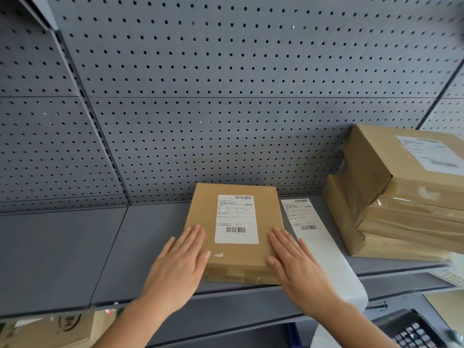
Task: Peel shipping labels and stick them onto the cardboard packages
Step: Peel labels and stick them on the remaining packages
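Pressing flat, your left hand (179, 266) and right hand (298, 268) splay open on the labelled brown cardboard package (234, 232); label print is unreadable

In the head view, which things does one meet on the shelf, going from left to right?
The left hand → labelled cardboard package → strip of shipping labels → stack of packages.

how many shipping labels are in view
3: one label on the middle package, one on the strip beside it, one atop the right stack; more may be hidden.
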